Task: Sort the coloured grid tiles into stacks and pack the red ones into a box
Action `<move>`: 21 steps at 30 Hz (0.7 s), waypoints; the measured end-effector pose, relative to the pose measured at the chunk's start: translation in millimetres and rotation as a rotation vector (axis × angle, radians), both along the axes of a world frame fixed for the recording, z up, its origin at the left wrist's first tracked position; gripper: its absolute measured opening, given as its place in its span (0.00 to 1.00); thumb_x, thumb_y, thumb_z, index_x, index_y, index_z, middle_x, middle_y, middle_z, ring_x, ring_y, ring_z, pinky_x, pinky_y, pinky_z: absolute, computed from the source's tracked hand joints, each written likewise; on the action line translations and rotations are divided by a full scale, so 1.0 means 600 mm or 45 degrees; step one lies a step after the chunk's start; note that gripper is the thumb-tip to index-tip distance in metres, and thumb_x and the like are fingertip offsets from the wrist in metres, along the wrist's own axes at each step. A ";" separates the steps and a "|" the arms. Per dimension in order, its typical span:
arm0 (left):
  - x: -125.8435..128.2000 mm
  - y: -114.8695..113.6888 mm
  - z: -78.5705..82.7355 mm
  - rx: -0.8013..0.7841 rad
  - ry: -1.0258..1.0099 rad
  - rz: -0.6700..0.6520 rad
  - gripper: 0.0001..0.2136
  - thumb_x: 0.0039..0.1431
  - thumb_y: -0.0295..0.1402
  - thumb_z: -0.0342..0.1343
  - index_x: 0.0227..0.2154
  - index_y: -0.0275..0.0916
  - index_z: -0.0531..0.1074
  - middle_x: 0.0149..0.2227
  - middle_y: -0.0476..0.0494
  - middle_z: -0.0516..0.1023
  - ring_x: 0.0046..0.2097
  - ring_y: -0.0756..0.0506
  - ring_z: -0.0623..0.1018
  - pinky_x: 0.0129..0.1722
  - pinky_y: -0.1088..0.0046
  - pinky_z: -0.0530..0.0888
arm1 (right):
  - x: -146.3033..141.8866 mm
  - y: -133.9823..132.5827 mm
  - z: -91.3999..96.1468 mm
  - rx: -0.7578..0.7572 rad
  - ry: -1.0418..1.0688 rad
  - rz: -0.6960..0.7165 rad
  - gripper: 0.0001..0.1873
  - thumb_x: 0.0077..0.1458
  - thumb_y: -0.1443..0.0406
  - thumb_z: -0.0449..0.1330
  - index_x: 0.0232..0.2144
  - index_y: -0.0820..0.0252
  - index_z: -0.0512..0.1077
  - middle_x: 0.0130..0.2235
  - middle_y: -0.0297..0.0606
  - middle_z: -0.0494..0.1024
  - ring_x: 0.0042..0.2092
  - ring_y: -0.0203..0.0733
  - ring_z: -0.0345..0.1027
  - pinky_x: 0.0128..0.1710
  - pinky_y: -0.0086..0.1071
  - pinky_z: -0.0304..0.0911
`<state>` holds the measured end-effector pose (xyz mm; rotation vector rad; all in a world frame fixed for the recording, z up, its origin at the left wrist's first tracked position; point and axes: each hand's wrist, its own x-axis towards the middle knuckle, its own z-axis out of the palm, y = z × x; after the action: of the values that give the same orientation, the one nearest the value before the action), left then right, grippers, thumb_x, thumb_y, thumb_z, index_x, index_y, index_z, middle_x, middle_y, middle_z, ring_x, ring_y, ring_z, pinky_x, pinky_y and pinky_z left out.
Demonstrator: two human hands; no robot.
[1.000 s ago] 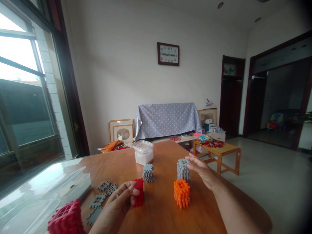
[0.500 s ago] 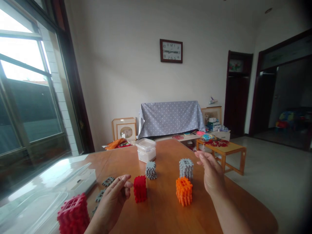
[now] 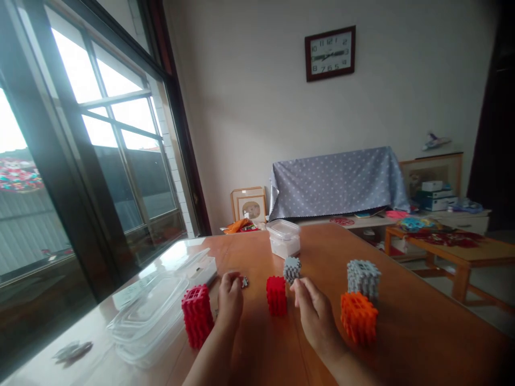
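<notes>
Head view. Your left hand hovers over the wooden surface with its fingers curled inward; the grip appears drawn together on a small grey flat piece at the fingertips, though the contact itself is too small to confirm. Your right hand hangs just right of the small red block stack, fingers loosely apart and clamped on nothing.

The small red block stack stands upright near the middle of the surface, between your two hands. Just behind it, toward the far edge, stands a small grey stack. A larger red block stack stands nearer the left edge, beside a clear plastic tray. Toward the right edge, an orange stack stands in front of a larger grey stack. A lidded clear container sits near the far edge.

Handling: judge these stacks to be light, rigid plastic grids interlocked by notched edges. Take hold on two opposite side faces, low down, with even pressure. A pinch at the top layer alone may separate pieces. The flat piece is thin; hold it by its edges.
</notes>
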<state>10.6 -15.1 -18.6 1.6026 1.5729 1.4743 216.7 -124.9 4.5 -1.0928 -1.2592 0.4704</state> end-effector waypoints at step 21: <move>0.011 0.076 -0.054 -0.501 1.114 0.213 0.24 0.66 0.36 0.43 0.63 0.43 0.65 0.72 0.39 0.54 0.73 0.33 0.49 0.68 0.45 0.43 | 0.028 0.024 -0.027 -0.022 -0.145 -0.037 0.22 0.67 0.48 0.46 0.28 0.52 0.67 0.25 0.34 0.70 0.30 0.45 0.66 0.34 0.34 0.61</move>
<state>16.9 30.4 -51.0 2.0079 2.3074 0.4271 233.5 -110.6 -11.7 -1.1645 -1.3387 0.4023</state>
